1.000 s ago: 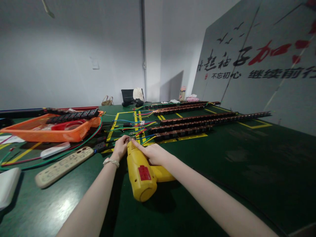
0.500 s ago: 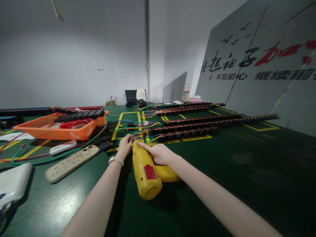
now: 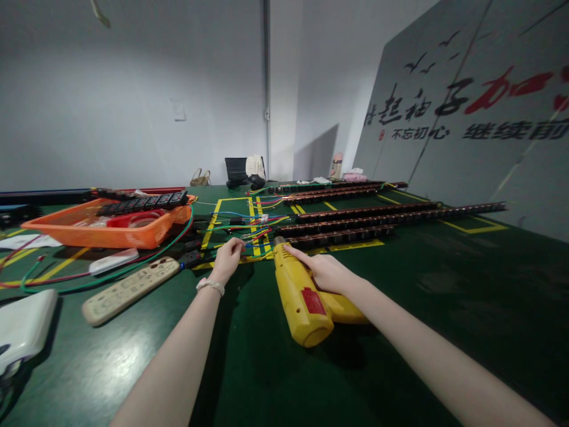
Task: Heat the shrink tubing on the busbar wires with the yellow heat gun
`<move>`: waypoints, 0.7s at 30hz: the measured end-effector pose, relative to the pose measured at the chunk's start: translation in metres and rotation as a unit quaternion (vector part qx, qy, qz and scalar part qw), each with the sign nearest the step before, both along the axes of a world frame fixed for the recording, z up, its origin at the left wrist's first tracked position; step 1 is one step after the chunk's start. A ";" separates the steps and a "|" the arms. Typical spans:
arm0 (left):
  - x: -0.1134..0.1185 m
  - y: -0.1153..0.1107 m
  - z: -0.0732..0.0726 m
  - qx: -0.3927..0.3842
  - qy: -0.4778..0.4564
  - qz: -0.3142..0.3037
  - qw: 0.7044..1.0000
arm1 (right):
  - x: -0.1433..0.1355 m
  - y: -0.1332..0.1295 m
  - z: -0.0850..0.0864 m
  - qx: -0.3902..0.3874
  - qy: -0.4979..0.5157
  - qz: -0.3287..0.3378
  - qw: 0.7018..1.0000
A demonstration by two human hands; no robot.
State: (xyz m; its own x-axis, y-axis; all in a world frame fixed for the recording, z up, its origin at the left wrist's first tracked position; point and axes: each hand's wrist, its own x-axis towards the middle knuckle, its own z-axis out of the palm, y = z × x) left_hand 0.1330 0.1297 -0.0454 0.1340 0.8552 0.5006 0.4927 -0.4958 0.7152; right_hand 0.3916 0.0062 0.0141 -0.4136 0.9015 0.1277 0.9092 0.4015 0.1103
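My right hand [image 3: 331, 273] is wrapped round a yellow heat gun [image 3: 300, 296], whose metal nozzle points away from me toward the wire ends of the nearest strip. Left of the nozzle, my left hand [image 3: 229, 256] is closed at the coloured wires [image 3: 262, 237]; what its fingers pinch is too small to make out. The wires come from long black and copper strips [image 3: 338, 237] that lie side by side across the green table [image 3: 400, 308].
On the left lie an orange basket [image 3: 102, 237] with black and red parts, a beige power strip [image 3: 131, 290], a white box [image 3: 26, 326] and loose red and green cables. A chair [image 3: 235, 171], a bottle [image 3: 336, 166] and a tissue pack [image 3: 354, 175] are at the back.
My right hand has moved the heat gun to the right, away from my left hand. My left hand has shifted slightly and shows more fully now.
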 end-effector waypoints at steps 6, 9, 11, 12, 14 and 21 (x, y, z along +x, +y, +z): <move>0.001 0.000 0.000 -0.009 0.002 0.005 1.000 | 0.007 -0.004 0.000 0.001 0.007 -0.001 1.000; 0.001 0.000 -0.001 -0.012 0.002 0.008 1.000 | 0.006 -0.003 -0.002 0.007 0.008 0.010 1.000; 0.001 0.001 -0.001 -0.011 0.007 0.009 1.000 | 0.006 -0.003 -0.003 0.010 0.008 0.013 1.000; 0.001 0.001 -0.001 -0.010 0.010 0.011 1.000 | 0.006 -0.002 -0.004 0.011 0.006 0.014 1.000; 0.001 0.001 -0.001 -0.007 0.014 0.013 1.000 | 0.005 -0.002 -0.004 0.011 0.002 0.013 1.000; 0.001 0.001 -0.001 -0.016 0.017 0.017 1.000 | 0.000 -0.005 0.001 0.018 -0.016 0.009 1.000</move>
State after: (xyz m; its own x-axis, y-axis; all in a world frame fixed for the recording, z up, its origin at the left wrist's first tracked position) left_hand 0.1337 0.1310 -0.0468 0.1208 0.8749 0.4690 0.5334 -0.4556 0.7127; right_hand 0.3921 0.0017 0.0150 -0.4347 0.8888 0.1454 0.8973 0.4136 0.1544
